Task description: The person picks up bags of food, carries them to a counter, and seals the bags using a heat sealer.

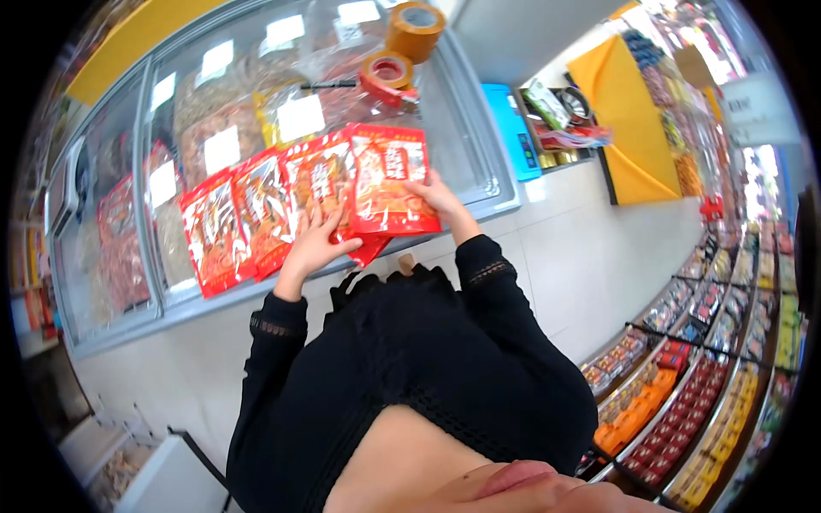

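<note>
Several red snack bags (267,209) with clear windows lie overlapping in a row along the near edge of a glass-topped chest freezer (453,137). My left hand (315,246) rests on the bags in the middle of the row, fingers spread. At the right end, the top snack bag (389,184) lies over its neighbour, and my right hand (439,200) grips its right edge. The underside of that grip is hidden. Beyond the bags, a black pen (329,85) and a roll of tape with a red dispenser (387,73) lie on the glass.
Another tape roll (416,32) stands at the freezer's far edge. Packed goods show through the glass. On the right are a blue device (510,128), a box of odds and ends (560,115), a yellow cloth (637,128) and curved shelves of packaged goods (684,410).
</note>
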Demonstrator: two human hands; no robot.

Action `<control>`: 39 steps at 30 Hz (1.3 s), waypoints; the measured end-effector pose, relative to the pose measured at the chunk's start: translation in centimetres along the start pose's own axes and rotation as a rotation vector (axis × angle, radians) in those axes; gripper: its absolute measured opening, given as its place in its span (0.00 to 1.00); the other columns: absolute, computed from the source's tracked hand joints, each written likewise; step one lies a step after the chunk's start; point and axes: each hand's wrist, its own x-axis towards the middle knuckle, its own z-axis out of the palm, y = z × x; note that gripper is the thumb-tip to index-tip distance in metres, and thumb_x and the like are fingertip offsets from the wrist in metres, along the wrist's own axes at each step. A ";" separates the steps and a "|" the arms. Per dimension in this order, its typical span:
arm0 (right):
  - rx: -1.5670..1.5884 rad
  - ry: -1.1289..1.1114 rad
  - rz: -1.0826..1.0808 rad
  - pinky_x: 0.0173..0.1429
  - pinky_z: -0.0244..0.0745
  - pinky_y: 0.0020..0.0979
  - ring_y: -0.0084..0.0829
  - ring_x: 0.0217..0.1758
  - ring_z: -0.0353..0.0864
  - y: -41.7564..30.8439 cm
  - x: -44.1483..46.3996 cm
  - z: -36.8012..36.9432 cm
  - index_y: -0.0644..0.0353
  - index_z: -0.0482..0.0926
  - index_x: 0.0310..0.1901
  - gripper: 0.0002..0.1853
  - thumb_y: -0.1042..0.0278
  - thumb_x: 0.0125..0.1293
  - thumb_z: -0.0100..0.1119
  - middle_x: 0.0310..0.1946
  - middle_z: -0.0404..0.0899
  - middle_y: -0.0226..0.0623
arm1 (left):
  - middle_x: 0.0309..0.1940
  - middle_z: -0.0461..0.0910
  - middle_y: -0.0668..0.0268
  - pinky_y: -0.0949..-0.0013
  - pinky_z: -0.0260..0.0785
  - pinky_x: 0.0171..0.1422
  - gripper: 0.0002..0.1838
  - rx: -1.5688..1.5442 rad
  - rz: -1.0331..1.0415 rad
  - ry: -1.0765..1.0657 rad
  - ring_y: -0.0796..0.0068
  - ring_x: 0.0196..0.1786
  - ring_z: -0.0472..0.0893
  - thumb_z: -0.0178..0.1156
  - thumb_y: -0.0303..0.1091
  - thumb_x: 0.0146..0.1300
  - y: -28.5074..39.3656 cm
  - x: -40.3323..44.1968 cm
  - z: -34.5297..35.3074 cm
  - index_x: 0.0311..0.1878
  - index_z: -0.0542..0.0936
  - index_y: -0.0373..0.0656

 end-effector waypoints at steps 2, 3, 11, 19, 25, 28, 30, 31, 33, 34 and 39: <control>0.375 -0.146 0.236 0.47 0.73 0.31 0.31 0.44 0.75 -0.8 -0.7 0.3 0.65 0.62 0.50 0.24 0.70 0.53 0.59 0.44 0.72 0.40 | 0.61 0.51 0.45 0.57 0.49 0.63 0.34 -0.115 0.025 0.089 0.37 0.62 0.51 0.52 0.61 0.48 -0.4 0.1 0.3 0.57 0.67 0.55; 0.363 -0.126 0.202 0.46 0.73 0.32 0.31 0.43 0.76 -1.5 -1.5 0.8 0.65 0.62 0.50 0.23 0.71 0.53 0.59 0.43 0.72 0.40 | 0.58 0.59 0.45 0.58 0.54 0.61 0.27 -0.137 0.045 0.143 0.37 0.59 0.57 0.51 0.57 0.53 0.0 0.0 -0.2 0.50 0.74 0.50; 0.292 -0.036 0.092 0.44 0.74 0.33 0.32 0.43 0.75 0.0 -1.6 3.5 0.59 0.59 0.52 0.28 0.75 0.50 0.60 0.44 0.71 0.40 | 0.40 0.75 0.54 0.70 0.66 0.46 0.22 -0.927 -0.113 0.140 0.62 0.44 0.75 0.46 0.47 0.60 -5.1 0.8 -0.5 0.46 0.73 0.36; 0.326 -0.068 0.032 0.46 0.74 0.34 0.34 0.44 0.75 1.6 -2.4 2.1 0.57 0.57 0.54 0.28 0.78 0.51 0.57 0.45 0.70 0.42 | 0.56 0.58 0.42 0.55 0.47 0.63 0.25 -0.437 -0.041 0.591 0.47 0.60 0.56 0.56 0.47 0.50 -7.2 0.9 4.4 0.51 0.71 0.44; 0.354 0.060 0.025 0.46 0.73 0.33 0.35 0.43 0.75 1.5 -2.5 0.7 0.57 0.57 0.53 0.28 0.77 0.51 0.57 0.43 0.71 0.44 | 0.57 0.57 0.40 0.59 0.48 0.63 0.30 -0.289 -0.123 0.561 0.48 0.62 0.54 0.57 0.49 0.50 -6.8 0.5 3.7 0.54 0.68 0.42; 0.240 0.115 0.044 0.46 0.73 0.33 0.35 0.43 0.76 -0.5 -2.1 -1.8 0.57 0.58 0.54 0.28 0.77 0.51 0.57 0.43 0.71 0.43 | 0.57 0.57 0.41 0.59 0.48 0.64 0.30 -0.265 -0.153 0.542 0.48 0.63 0.53 0.56 0.50 0.50 -6.8 0.8 3.4 0.54 0.68 0.43; 0.126 0.125 -0.021 0.46 0.73 0.31 0.33 0.43 0.76 -2.3 -2.0 -3.5 0.58 0.58 0.55 0.28 0.76 0.52 0.56 0.44 0.72 0.43 | 0.58 0.57 0.42 0.58 0.47 0.64 0.30 -0.329 -0.153 0.540 0.49 0.63 0.53 0.56 0.50 0.50 -7.1 1.2 3.2 0.54 0.68 0.44; 0.032 0.106 -0.021 0.45 0.73 0.30 0.33 0.43 0.76 -2.7 -1.6 -4.7 0.59 0.58 0.55 0.28 0.76 0.52 0.56 0.44 0.72 0.42 | 0.57 0.58 0.43 0.57 0.48 0.63 0.33 -0.385 -0.181 0.468 0.51 0.65 0.51 0.57 0.52 0.48 -6.7 1.1 2.5 0.54 0.68 0.40; -0.163 0.075 -0.026 0.45 0.71 0.28 0.31 0.44 0.74 -3.6 -0.5 -6.9 0.59 0.58 0.56 0.29 0.73 0.52 0.58 0.45 0.71 0.42 | 0.57 0.58 0.43 0.57 0.48 0.63 0.33 -0.334 -0.200 0.505 0.51 0.64 0.51 0.56 0.52 0.48 -6.6 1.5 2.8 0.54 0.68 0.40; -0.416 0.107 -0.148 0.48 0.68 0.30 0.33 0.46 0.73 -3.7 0.0 -7.6 0.61 0.55 0.57 0.32 0.67 0.52 0.59 0.46 0.70 0.44 | 0.58 0.58 0.43 0.58 0.48 0.63 0.33 -0.284 -0.212 0.539 0.50 0.64 0.52 0.56 0.52 0.48 -6.5 1.8 3.0 0.54 0.67 0.40; -1.312 0.460 -0.596 0.49 0.66 0.29 0.34 0.46 0.72 -4.1 1.4 -4.4 0.65 0.63 0.54 0.29 0.58 0.54 0.57 0.46 0.70 0.48 | 0.54 0.62 0.44 0.55 0.54 0.59 0.33 -0.275 -0.332 0.606 0.51 0.59 0.61 0.59 0.51 0.45 -5.4 2.5 2.2 0.53 0.68 0.39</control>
